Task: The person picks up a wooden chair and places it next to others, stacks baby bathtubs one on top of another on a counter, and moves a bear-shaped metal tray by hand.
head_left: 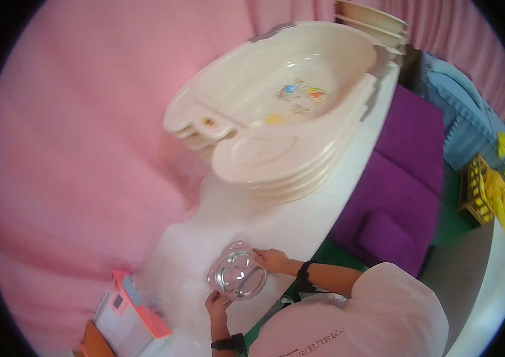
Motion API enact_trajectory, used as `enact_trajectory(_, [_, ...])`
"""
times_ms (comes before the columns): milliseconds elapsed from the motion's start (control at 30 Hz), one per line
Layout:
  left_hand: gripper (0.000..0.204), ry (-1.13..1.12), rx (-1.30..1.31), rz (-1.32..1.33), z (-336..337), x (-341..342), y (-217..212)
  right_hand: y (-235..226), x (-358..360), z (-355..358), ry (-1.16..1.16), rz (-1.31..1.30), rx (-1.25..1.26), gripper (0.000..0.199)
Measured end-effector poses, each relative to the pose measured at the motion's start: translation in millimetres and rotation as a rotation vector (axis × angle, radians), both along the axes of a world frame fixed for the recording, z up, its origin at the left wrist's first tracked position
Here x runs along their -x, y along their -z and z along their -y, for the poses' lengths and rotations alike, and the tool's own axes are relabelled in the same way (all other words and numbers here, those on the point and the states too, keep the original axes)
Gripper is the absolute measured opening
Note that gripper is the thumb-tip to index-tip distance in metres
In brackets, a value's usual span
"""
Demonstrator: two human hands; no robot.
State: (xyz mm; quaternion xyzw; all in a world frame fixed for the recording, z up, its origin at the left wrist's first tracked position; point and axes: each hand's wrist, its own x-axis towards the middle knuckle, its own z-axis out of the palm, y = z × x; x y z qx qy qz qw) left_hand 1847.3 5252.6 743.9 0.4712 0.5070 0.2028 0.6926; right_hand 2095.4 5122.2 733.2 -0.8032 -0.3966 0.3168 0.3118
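On white table (300, 220), near its front edge: metal divided tray (237, 276), lying flat. Left hand (217, 302) pinches near rim, right hand (271, 260) grips far rim (fingers curled). Better keep tray level, both grips firm.

Pale pink short-sleeved top with dark lettering; black bands — perhaps watches — on both wrists.

The compartment tray (239, 276) is shiny, polished metal with a mirror-like gleam. The stacked baby tubs (276, 107) are smooth, glossy cream plastic, the bench (300, 220) a smooth white surface. The curtain (74, 149) is soft matt pink cloth.
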Motion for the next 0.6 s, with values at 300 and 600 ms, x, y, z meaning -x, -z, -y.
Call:
enact_trajectory(300, [0.047,-0.130,-0.032,-0.137,-37,16,-44,-12,8,67,0.547,-0.788,-0.299,0.053])
enact_trajectory(600, [0.021,0.306,0.091,0.192,21,-22,-91,-47,136,271,1.326,-0.899,-0.879,0.039])
